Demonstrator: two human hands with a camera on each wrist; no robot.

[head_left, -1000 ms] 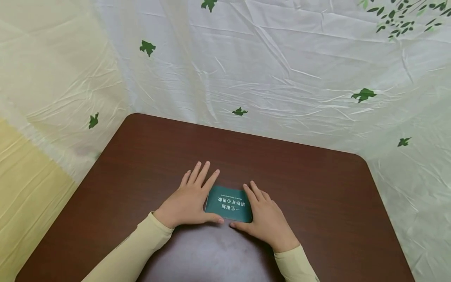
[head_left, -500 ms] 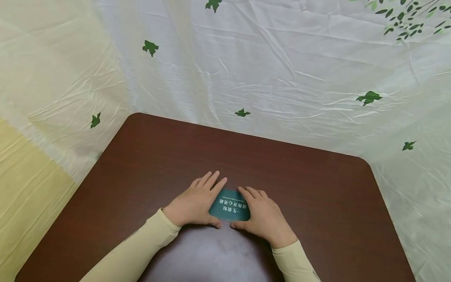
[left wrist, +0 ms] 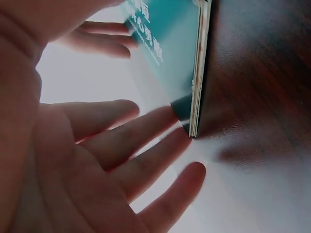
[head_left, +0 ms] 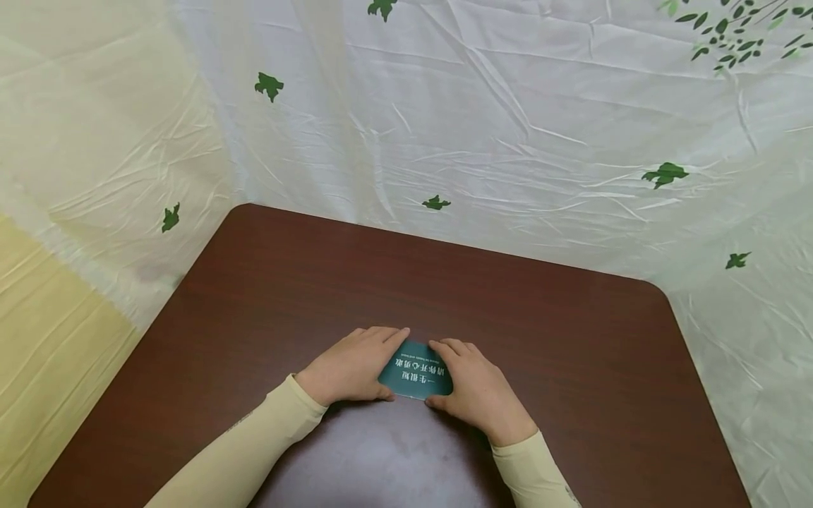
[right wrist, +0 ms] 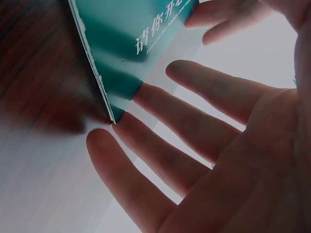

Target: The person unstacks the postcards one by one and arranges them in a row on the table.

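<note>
There it is, the teal booklet (head_left: 416, 370), flat on the dark wooden table (head_left: 540, 339) right between your two hands! Your left hand (head_left: 352, 367) has its left side, your right hand (head_left: 479, 395) the right, both thumbs down at the corners nearest you, fingertips reaching to the far end.

And look at those fingers: up close on each wrist they run nearly straight, gaps showing between them, spread rather than curled. On both sides, two fingertips touch a corner of the booklet, the others lying just beside or a little apart. No pinch there; you've got it framed from both flanks.

Between your palms, the white lettering (right wrist: 142, 41) sits upside down to you, and by your left fingers a layered edge (left wrist: 200, 68) shows thin sheets.

Behind your hands come the pale yellow sleeves, left sleeve (head_left: 248, 444) and right sleeve (head_left: 533, 466), with a pale sheen on the wood between them. Well beyond your fingertips, a creased white cloth (head_left: 476, 106) hangs, dotted with green leaves.
</note>
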